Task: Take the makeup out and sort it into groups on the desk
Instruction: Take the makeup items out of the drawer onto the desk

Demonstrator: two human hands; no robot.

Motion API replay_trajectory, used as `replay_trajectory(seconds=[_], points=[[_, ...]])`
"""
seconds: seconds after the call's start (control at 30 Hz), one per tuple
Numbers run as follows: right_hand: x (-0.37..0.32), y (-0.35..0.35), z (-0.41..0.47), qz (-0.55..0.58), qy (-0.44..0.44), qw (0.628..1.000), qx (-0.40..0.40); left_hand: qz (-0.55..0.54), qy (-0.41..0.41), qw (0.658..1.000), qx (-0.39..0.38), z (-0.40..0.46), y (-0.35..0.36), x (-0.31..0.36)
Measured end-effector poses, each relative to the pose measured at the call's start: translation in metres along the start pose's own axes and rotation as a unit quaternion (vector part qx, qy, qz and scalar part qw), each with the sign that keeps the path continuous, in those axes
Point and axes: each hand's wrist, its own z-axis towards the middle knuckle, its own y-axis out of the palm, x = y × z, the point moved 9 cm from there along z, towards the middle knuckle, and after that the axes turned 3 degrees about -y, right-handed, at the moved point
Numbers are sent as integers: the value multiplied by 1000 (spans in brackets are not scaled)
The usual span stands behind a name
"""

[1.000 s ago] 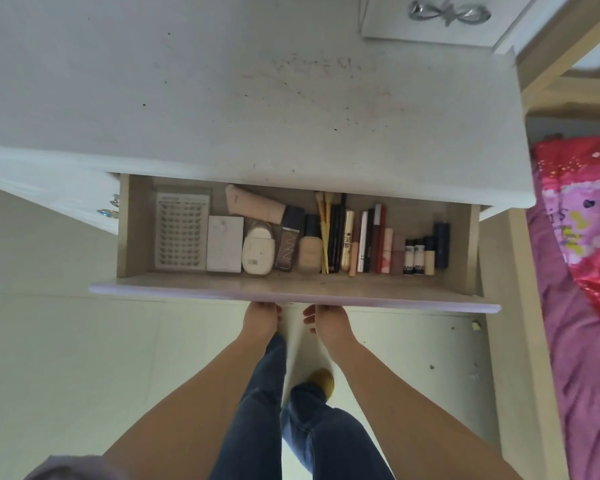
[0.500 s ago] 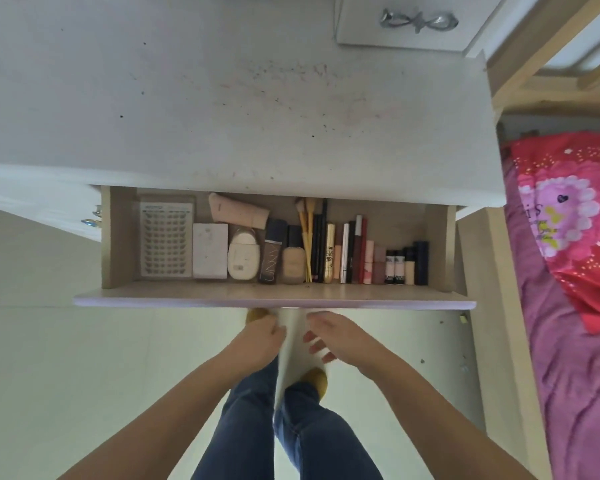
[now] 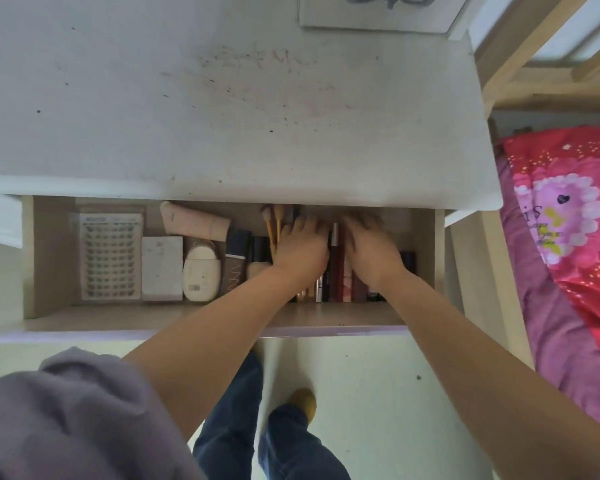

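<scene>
Both hands have left the drawer's front edge, where they were a moment earlier, and are now inside the open drawer (image 3: 49, 258). The left hand (image 3: 300, 249) lies over the slim stick items, just right of the gold-handled brushes (image 3: 274, 225). The right hand (image 3: 371, 251) lies beside it, over the red tubes (image 3: 340, 271) and the shorter items toward the drawer's right wall. The fingertips are blurred and reach under the desk (image 3: 222, 98) overhang; whether either grip is spread or pinching an item cannot be told.

Judgement: the opening step is done and the removal step is beginning. No makeup is on the desk yet; all of it is in the drawer.

Orientation of contents, relative to the drawer front:
- Stick items, brushes and red tubes: long axes run front to back, laid parallel in a tight row. Brush heads point to the back.
- Dark foundation bottle (image 3: 236, 261) and pale bottle (image 3: 258, 258): same axis, caps to the back.
- Pink tube (image 3: 194, 221): lies crosswise along the back wall, slightly tilted.
- Lash tray (image 3: 110, 256), white box (image 3: 161, 268) and white oval case (image 3: 201, 271): flat, at the left end.

The tight packing suggests several sticks could come out in one grasp.
</scene>
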Motion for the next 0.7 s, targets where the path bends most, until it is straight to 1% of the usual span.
replay_trajectory(seconds=[0.07, 0.13, 0.23, 0.27, 0.3, 0.33, 0.4, 0.43, 0.5, 0.57, 0.63, 0.7], points=[[0, 7, 4, -30, -4, 1000, 1, 35, 16, 999, 12, 1, 5, 2], [1, 8, 4, -45, -6, 999, 10, 25, 24, 999, 35, -1, 3, 0], [0, -4, -1, -35, -5, 999, 38, -16, 23, 997, 77, -9, -10, -4], [-2, -9, -5, -19, -2, 999, 42, -41, 13, 996, 80, -13, -14, -7], [-3, -13, -10, 18, 5, 999, 41, -89, -3, 993, 74, -20, -17, -11], [-5, -16, -17, 73, 19, 997, 33, -156, -23, 986, 61, -27, -19, -16], [-10, -23, -35, 180, 35, 983, 22, -286, -52, 957, 18, -45, -25, -18], [-15, -30, -43, 200, 24, 979, 34, -315, -46, 948, 13, -53, -33, -16], [-23, -57, -53, 225, -1, 972, 73, -340, -22, 939, 37, -63, -59, -11], [-27, -100, -47, 261, -15, 958, 117, -384, -14, 920, 83, -58, -100, -12], [-25, -147, -26, 292, -10, 944, 155, -436, -5, 894, 106, -37, -142, -13], [-18, -182, 8, 320, 8, 931, 175, -469, -3, 877, 107, -1, -175, -14]])
